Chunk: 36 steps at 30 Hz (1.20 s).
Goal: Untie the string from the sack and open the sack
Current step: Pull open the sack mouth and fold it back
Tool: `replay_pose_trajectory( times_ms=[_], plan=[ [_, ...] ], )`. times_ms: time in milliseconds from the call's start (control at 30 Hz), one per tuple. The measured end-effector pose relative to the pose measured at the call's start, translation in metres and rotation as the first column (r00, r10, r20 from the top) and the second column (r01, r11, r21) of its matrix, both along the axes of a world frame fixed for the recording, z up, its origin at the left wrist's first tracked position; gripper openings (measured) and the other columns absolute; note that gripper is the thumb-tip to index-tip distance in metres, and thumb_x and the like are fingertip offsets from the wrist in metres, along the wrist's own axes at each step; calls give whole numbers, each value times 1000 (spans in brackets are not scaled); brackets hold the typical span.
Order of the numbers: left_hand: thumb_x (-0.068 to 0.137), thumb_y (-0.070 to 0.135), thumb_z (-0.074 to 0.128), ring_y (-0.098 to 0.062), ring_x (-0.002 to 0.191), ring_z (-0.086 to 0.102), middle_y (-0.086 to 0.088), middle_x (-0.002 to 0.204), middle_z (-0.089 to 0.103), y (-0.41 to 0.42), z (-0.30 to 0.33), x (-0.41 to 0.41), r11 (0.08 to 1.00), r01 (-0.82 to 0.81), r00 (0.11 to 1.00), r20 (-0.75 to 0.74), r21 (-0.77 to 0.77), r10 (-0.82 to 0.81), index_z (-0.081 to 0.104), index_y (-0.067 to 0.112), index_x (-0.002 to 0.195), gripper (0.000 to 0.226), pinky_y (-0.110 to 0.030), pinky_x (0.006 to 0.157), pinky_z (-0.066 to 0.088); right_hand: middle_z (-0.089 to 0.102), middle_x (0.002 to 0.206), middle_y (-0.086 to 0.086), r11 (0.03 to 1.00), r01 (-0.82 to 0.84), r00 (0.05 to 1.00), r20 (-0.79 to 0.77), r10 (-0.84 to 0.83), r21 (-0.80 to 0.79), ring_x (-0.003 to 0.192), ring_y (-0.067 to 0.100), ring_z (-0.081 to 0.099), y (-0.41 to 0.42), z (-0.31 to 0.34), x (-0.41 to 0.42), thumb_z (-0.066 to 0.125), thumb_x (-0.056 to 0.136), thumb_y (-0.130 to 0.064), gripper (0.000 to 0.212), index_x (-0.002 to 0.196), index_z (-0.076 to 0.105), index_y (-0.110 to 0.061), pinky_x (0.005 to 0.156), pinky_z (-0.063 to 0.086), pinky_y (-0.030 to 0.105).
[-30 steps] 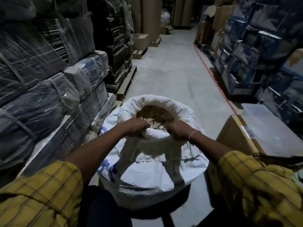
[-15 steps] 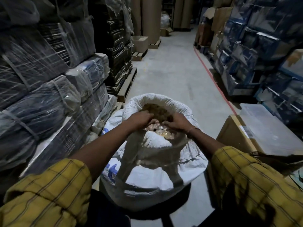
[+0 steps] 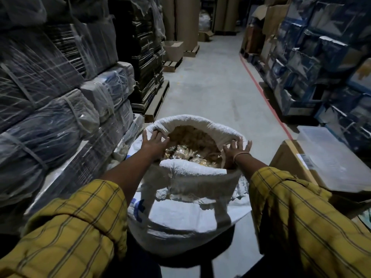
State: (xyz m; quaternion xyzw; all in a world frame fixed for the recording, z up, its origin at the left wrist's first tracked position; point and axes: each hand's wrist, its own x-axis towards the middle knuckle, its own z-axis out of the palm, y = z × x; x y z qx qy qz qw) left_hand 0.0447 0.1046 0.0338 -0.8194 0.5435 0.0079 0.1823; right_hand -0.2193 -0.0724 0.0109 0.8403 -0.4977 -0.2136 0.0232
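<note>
A white woven sack (image 3: 188, 213) stands upright in front of me, its mouth wide open and its rim (image 3: 192, 120) rolled outward. Inside lie golden-brown packets in clear wrap (image 3: 190, 155). My left hand (image 3: 152, 142) rests on the left side of the rim with its fingers spread. My right hand (image 3: 236, 148), a thin bangle on its wrist, is at the right side of the rim, fingers spread too. Neither hand holds anything. No string is visible.
Plastic-wrapped bundles (image 3: 50, 121) are stacked close on the left, with a wooden pallet (image 3: 158, 101) behind them. A cardboard box (image 3: 285, 157) carrying a clear plastic container (image 3: 329, 157) stands at the right. Blue boxes (image 3: 331, 57) line the right side beyond a red floor line (image 3: 263, 95).
My hands were together at the sack's near rim, gripping the fabric. They have let go and moved apart to the left and right sides, and the mouth is wider.
</note>
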Motion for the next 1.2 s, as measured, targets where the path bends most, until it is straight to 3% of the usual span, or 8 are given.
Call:
replay_pose_trajectory(
  times_ms=[200,400,500,700,800,900,1033,1200],
  plan=[
    [92,53,67,-30,156,26,-15,161,36,13,21,-21,963,89,987,-110,-253,-120,27,21,161,86,-65,124,14,-7,170,6,997,-82,975,208,79,7,152,38,-23,16,9,3,42,103,-32,62,158,13,-29,88,-31,75],
    [100,40,59,-37,127,55,-20,134,61,28,43,-37,885,159,964,-124,-437,-235,52,10,144,54,-45,106,40,36,155,23,965,-256,908,328,262,-60,146,43,30,36,40,8,60,95,-41,67,151,39,-9,119,18,59],
    [106,40,50,-39,104,64,-19,107,69,20,37,-39,825,154,932,-198,-544,-305,64,7,118,37,-43,83,47,66,123,26,914,-386,836,374,402,-122,113,41,63,43,40,17,56,96,-14,32,122,64,3,96,48,42],
    [96,58,62,-33,115,66,-15,128,70,4,24,-29,945,253,825,-463,-210,-324,51,19,148,66,-35,93,47,56,82,26,917,-398,852,370,371,-4,80,30,56,43,37,14,34,108,-38,57,63,50,-5,73,36,34],
    [85,62,74,-35,106,67,-13,115,74,8,20,-8,926,366,888,-265,-88,-376,59,17,135,70,-33,84,43,62,125,23,957,-285,929,231,290,-53,123,35,53,34,32,4,33,101,-60,65,102,69,-6,110,29,50],
    [80,48,83,-33,113,65,-10,115,73,24,20,10,927,371,918,-135,-48,-374,70,16,120,53,-34,87,43,38,157,6,994,-107,984,144,109,-27,148,31,25,23,23,-13,56,84,-62,76,148,47,-23,119,7,64],
    [79,58,80,-28,120,58,-3,120,70,45,23,14,954,297,952,-87,44,-293,69,27,116,50,-36,98,37,23,166,1,999,-15,988,154,9,40,153,32,14,20,24,-26,68,74,-60,80,147,46,-33,118,7,64],
    [99,73,37,-30,93,63,-11,87,66,41,33,-9,987,92,934,-333,-132,-132,59,21,77,60,-38,86,39,50,143,10,998,-11,935,353,30,-56,135,37,40,25,29,-5,65,81,-59,61,126,67,-17,111,34,54]
  ],
)
